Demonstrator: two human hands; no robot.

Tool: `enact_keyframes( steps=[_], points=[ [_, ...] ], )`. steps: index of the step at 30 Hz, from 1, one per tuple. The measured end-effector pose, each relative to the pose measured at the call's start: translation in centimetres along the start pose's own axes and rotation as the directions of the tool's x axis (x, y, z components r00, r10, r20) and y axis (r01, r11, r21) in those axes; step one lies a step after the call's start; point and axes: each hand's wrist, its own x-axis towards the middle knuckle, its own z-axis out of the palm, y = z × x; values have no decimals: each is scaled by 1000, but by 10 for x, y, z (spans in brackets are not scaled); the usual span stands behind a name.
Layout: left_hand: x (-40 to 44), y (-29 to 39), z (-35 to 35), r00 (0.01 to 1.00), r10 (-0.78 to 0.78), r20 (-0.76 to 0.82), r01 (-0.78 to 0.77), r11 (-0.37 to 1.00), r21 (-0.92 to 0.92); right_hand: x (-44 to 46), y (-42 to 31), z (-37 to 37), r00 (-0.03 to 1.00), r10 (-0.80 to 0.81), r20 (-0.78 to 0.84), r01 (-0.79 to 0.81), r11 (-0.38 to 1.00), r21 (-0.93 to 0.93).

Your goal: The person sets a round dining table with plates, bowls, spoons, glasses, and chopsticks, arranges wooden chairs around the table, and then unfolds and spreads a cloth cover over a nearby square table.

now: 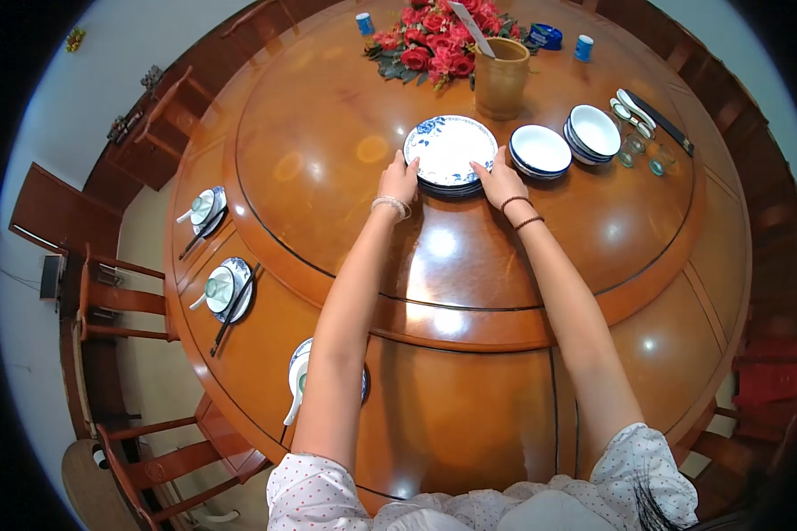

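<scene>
A stack of white plates [452, 152] with blue floral rims rests on the raised round turntable [328, 177]. My left hand [398, 180] grips the stack's left side, thumb on the rim. On the opposite side my right hand [503, 182] is closed on the stack, its thumb over the top plate. Fingers under the rims are partly hidden. Just right of the plates stand stacked white bowls [540, 150] with dark blue edges, and beyond them another bowl stack [594, 131].
White spoons [633, 111], black chopsticks [662, 124] and small glasses [660, 163] lie farther right. Behind the plates stand a tan container [502, 81] and red flowers [434, 40]. Place settings [230, 290] line the left table edge. Wooden chairs [181, 465] surround the table.
</scene>
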Motion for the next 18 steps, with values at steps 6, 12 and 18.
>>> enact_keyframes(
  steps=[6, 12, 18],
  points=[
    [-95, 1, -6, 956, -40, -290, -80, 918, -389, -150, 47, 8, 941, -331, -70, 332, 943, -7],
    [-354, 0, -43, 897, -335, -288, 145, 839, -525, -244, 71, 32, 868, -482, 115, 488, 792, -366],
    [-549, -16, -16, 580, -778, -243, 499, 574, -649, -241, 46, 47, 860, -474, 188, 509, 773, -379]
  ],
)
